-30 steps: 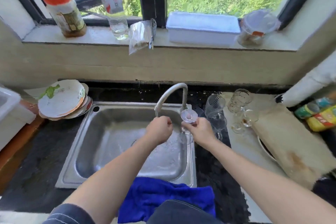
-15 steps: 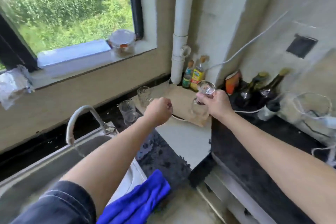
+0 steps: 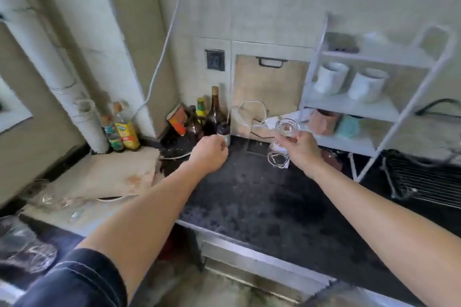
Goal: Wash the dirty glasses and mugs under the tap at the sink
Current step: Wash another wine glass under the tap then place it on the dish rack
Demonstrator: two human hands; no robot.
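Counter [image 3: 262,207]: dark and speckled, it fills the middle of the view, with a metal edge along its near side.
Shelf rack [image 3: 354,103]: a white frame standing on the counter at the right, against the wall.
Pipe [image 3: 50,57]: white, running down the left wall to the counter corner.
Cutting board [image 3: 104,172]: pale and stained, lying flat at the left of the counter.
Wire rack [image 3: 424,179]: dark, at the far right edge, below the shelf rack.
Bottles [image 3: 214,112]: dark ones grouped in the back corner. Two with yellow and green labels stand apart, beside the foot of the pipe.
White cups [image 3: 330,77]: two side by side on the middle shelf of the rack.
Right hand [image 3: 300,149]: raised over the counter in front of the shelf rack, fingers and thumb curled round the stem of the glass.
Left hand [image 3: 209,154]: held over the counter near the bottles, fingers curled into a fist with nothing in it.
Glass [image 3: 276,157]: clear and stemmed, upside down in the right hand, with its foot on top and its bowl hanging below, above the counter and clear of it.
Other glasses [image 3: 50,197]: clear shapes at the lower left beside the board, too blurred to count.
Small jar [image 3: 223,133]: black lid, just behind the left hand.
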